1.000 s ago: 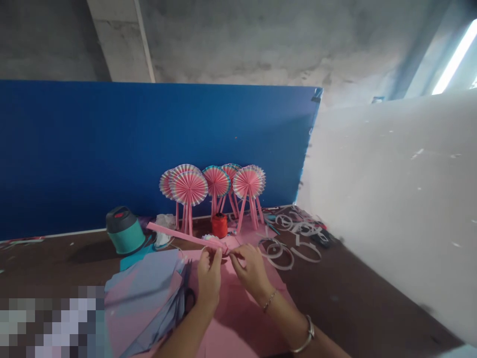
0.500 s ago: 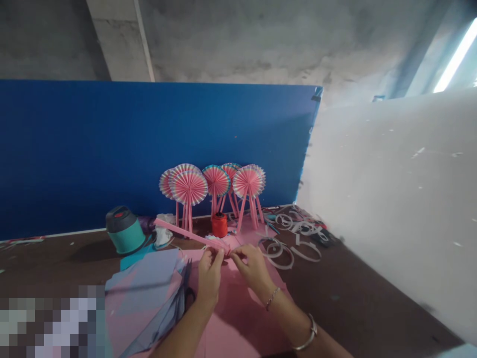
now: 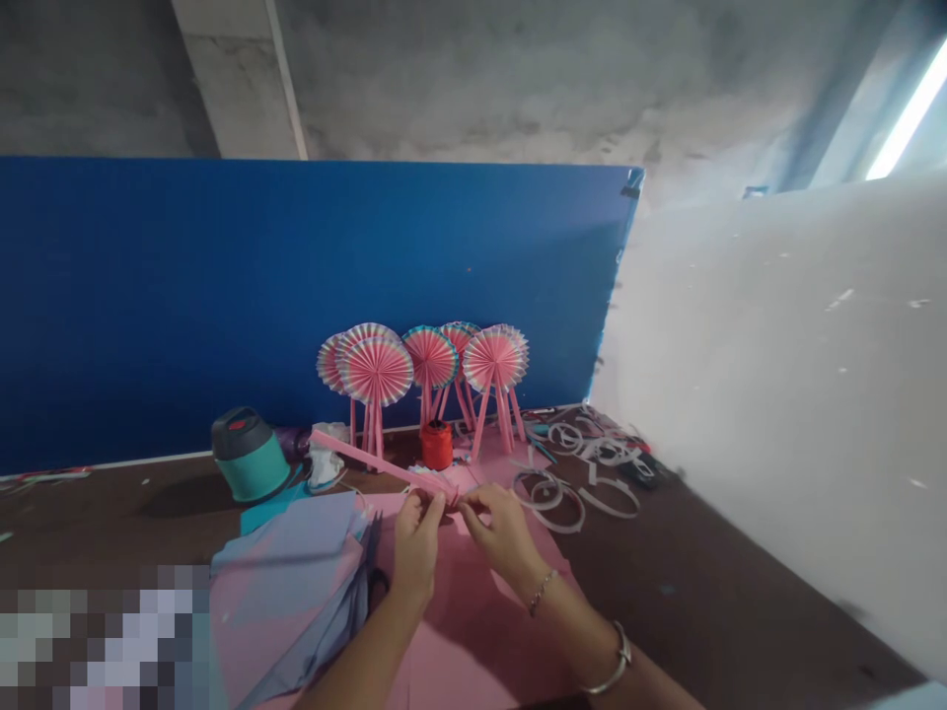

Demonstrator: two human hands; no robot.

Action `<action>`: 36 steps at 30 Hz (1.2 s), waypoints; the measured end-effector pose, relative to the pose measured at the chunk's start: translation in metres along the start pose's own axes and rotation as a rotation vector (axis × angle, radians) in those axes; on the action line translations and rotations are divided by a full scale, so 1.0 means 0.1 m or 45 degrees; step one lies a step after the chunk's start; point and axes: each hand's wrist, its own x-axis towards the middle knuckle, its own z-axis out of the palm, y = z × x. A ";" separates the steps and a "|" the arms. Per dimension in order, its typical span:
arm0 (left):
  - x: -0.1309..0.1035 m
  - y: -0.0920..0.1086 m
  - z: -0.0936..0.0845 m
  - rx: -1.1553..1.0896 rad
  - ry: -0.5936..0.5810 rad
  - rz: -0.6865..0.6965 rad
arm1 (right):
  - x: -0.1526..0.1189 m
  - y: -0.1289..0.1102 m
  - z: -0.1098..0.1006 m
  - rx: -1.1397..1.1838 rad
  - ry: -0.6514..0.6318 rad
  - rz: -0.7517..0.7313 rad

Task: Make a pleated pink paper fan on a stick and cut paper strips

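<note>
Two bare hands at work on a folded pink paper strip [image 3: 376,461] above a paper-strewn surface [image 3: 666,602]. The left hand [image 3: 416,547] holds the strip near its right end, thumb against bent fingers. The right hand [image 3: 501,528] meets that same end, its grip narrow, with thumb and fingertips pinched together; whether they clasp the paper itself or something finer is too small to tell. The strip slants up and to the left from the hands, its free end in front of a crumpled white item [image 3: 326,466]. A chain bracelet [image 3: 543,592] and a metal bangle [image 3: 613,661] encircle the right wrist and forearm. Beneath the hands lie pink paper sheets [image 3: 480,621]; to their left, dark-handled scissors [image 3: 375,537] rest beside a stack of blue-grey and pink paper [image 3: 288,557]. Beyond the strip stands a red spool [image 3: 436,446], just in front of several pleated rosettes [image 3: 376,372] on pink legs, which stand before a blue partition [image 3: 222,266]. A teal container with a dark top [image 3: 252,459] occupies the left; curled white strips [image 3: 551,498] lie loosely to the right, towards a pale wall panel [image 3: 776,345].
</note>
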 end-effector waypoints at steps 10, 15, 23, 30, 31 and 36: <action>0.00 -0.01 0.00 0.046 -0.031 0.049 | -0.01 0.00 0.00 -0.065 0.010 0.003; 0.00 -0.02 0.00 0.040 -0.026 0.052 | -0.01 0.01 0.00 -0.070 0.036 -0.010; 0.00 -0.01 0.00 0.018 -0.015 0.049 | -0.02 -0.02 0.01 -0.081 0.098 -0.017; -0.01 -0.02 0.00 -0.020 -0.004 0.030 | -0.02 -0.02 0.02 -0.051 0.117 -0.021; -0.01 -0.02 0.01 -0.027 -0.002 0.028 | -0.02 -0.02 0.02 -0.042 0.119 -0.024; -0.01 -0.03 0.01 -0.063 0.012 0.000 | -0.01 -0.02 0.02 0.001 0.121 -0.023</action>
